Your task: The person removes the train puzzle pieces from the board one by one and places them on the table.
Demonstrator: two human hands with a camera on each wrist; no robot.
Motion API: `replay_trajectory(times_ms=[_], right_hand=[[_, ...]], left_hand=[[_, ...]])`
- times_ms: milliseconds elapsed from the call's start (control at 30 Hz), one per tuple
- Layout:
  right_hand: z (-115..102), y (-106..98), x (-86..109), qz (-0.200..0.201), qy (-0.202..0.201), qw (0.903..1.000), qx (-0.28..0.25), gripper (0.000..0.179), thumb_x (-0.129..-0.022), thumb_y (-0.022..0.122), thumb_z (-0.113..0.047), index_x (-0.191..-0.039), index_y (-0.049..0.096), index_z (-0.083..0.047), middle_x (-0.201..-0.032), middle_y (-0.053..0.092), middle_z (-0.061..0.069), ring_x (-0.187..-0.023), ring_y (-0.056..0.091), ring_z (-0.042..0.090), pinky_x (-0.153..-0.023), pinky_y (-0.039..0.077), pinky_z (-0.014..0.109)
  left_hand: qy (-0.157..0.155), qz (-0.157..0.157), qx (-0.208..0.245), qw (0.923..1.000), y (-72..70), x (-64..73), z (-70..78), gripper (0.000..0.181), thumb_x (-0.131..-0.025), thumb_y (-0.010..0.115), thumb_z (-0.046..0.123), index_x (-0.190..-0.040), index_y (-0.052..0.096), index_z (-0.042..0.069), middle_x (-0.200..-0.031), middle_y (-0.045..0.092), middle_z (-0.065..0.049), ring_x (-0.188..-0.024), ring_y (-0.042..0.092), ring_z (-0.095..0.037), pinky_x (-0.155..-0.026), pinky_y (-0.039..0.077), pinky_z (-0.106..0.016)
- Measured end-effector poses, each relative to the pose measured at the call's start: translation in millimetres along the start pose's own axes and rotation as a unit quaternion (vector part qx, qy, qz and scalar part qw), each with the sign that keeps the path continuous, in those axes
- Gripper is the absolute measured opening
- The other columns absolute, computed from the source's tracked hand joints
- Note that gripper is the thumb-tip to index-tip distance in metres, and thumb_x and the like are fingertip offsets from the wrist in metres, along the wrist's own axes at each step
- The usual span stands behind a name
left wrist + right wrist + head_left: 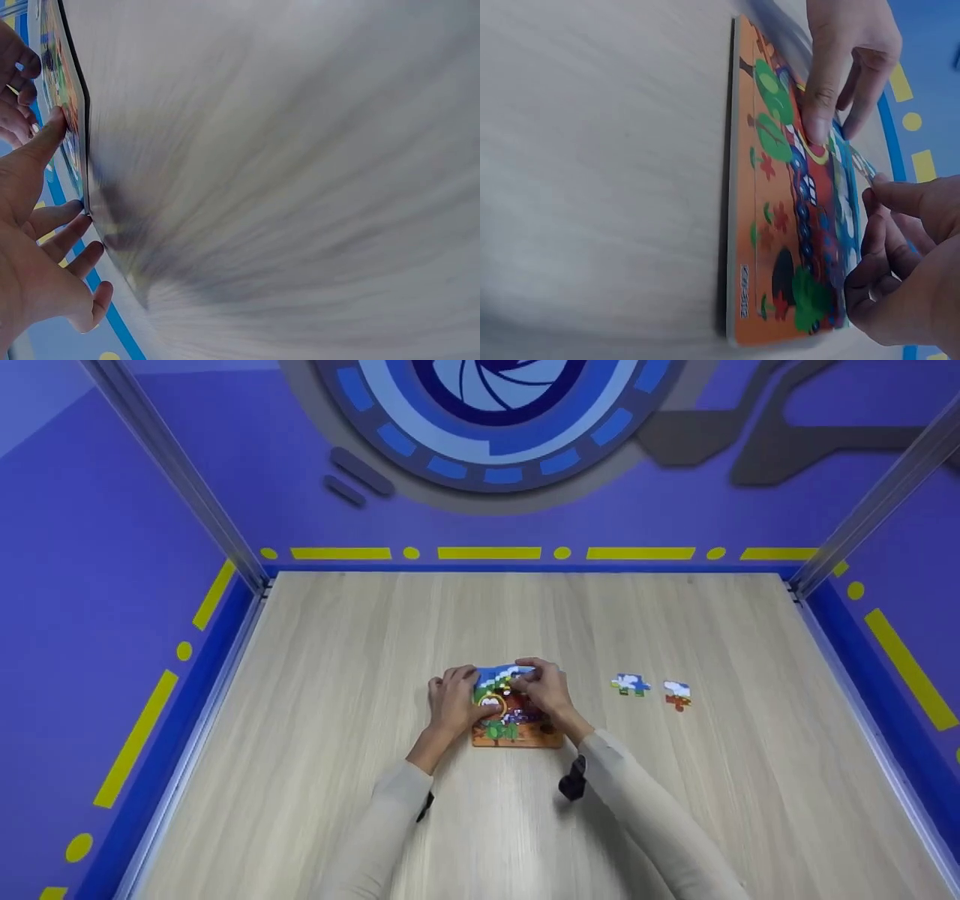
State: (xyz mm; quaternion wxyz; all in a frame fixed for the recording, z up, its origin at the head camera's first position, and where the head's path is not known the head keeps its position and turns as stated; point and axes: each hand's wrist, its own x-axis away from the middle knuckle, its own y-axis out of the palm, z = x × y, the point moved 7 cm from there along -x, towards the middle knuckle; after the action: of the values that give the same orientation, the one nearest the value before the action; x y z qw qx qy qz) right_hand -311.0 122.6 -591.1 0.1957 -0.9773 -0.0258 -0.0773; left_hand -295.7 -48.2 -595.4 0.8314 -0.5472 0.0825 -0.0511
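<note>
The right hand (547, 691) pinches a jigsaw piece (860, 160); the left hand (452, 703), fingers spread, thumb-presses the jigsaw board (529, 737) beneath both hands' fingers.

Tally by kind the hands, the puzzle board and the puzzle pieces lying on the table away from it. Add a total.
Hands, left hand and right hand: 2
Puzzle board: 1
Separate puzzle pieces: 2
Total: 5
</note>
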Motion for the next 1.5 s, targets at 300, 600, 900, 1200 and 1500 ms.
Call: replay_trajectory(times_ms=[300,600,900,1200,1500], right_hand=[[10,-27,8.2,0.017,-0.019,0.9996,-0.011,0.039,-0.095,0.071,-0.006,-0.133,0.064,0.001,-0.096,0.075,0.017,-0.063,0.059,0.019,-0.049,0.041,0.02],[22,-60,11.7,0.047,-0.041,0.998,-0.007,0.043,-0.093,0.071,-0.002,-0.135,0.063,0.002,-0.1,0.074,0.021,-0.087,0.069,0.03,-0.066,0.052,0.02],[37,-93,14.7,0.077,-0.05,0.9956,0.016,0.039,-0.093,0.071,-0.001,-0.132,0.065,0.004,-0.098,0.075,0.023,-0.077,0.068,0.024,-0.059,0.046,0.015],[49,-111,16.8,0.092,-0.043,0.9936,0.049,0.04,-0.094,0.071,-0.003,-0.133,0.065,0.003,-0.101,0.075,0.023,-0.077,0.065,0.015,-0.061,0.045,0.014],[61,-115,18.9,0.102,-0.041,0.9904,0.083,0.038,-0.095,0.07,-0.006,-0.132,0.066,0.001,-0.097,0.074,0.017,-0.078,0.055,0.013,-0.069,0.042,0.016]], left_hand=[[0.004,0.003,0.005,1.0,1.4,0.6,1.2,0.08,-0.078,0.083,0.054,-0.138,0.063,0.005,-0.145,0.06,-0.01,-0.135,0.052,-0.03,-0.105,0.037,-0.054],[-0.002,0.011,0.007,0.9999,-1.0,3.3,-1.9,0.079,-0.077,0.084,0.053,-0.136,0.065,0.004,-0.144,0.06,-0.01,-0.135,0.052,-0.03,-0.105,0.037,-0.054],[-0.007,0.016,0.016,0.9997,-2.0,4.6,-0.4,0.079,-0.077,0.085,0.053,-0.136,0.065,0.005,-0.143,0.061,-0.011,-0.134,0.052,-0.031,-0.105,0.037,-0.054],[-0.002,0.014,0.019,0.9997,-2.9,5.8,0.7,0.077,-0.078,0.084,0.052,-0.135,0.065,0.004,-0.144,0.06,-0.011,-0.134,0.052,-0.031,-0.104,0.038,-0.054],[-0.01,0.007,0.016,0.9998,-0.5,4.0,0.1,0.078,-0.078,0.084,0.052,-0.136,0.064,0.005,-0.144,0.06,-0.01,-0.134,0.052,-0.03,-0.104,0.037,-0.052]])
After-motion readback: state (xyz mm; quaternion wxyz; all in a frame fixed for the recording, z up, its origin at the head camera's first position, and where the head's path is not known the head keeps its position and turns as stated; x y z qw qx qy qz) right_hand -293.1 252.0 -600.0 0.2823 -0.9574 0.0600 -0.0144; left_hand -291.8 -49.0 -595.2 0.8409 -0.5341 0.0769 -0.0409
